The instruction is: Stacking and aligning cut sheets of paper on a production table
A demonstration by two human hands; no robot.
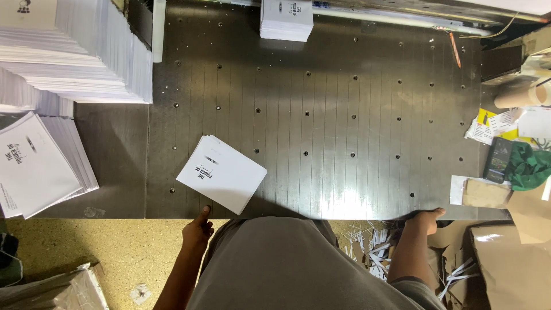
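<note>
A small stack of white booklets [222,173] lies tilted on the dark metal machine table [344,132], near its front edge. My left hand [197,230] is just below the table's front edge, one finger pointing up and touching the edge under the booklets. My right hand [425,219] rests on the front edge at the right, fingers curled under it and hidden. Neither hand holds anything. Another stack of white booklets [286,19] sits at the far back of the table.
Tall piles of white booklets [86,51] and a lower pile [40,166] stand at the left. At the right are a phone [497,159], green cloth [529,166], a cardboard tube [522,96] and cardboard sheets [511,258]. Paper strips [373,244] litter the floor.
</note>
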